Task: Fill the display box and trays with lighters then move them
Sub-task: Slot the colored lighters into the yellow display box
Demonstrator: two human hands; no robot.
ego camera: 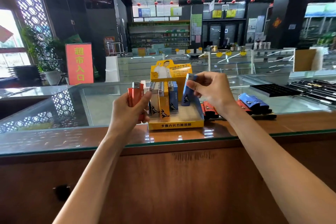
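My left grip [128,112] grasps orange lighters [135,94] just left of the display box [176,124]; my right grip [209,92] pinches a blue lighter [187,94] over its right side.

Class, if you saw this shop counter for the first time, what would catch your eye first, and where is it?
The yellow display box, half filled with upright lighters, stands on the glass counter. Above its empty right side the right hand pinches a blue lighter; the left hand grips a red lighter beside it.
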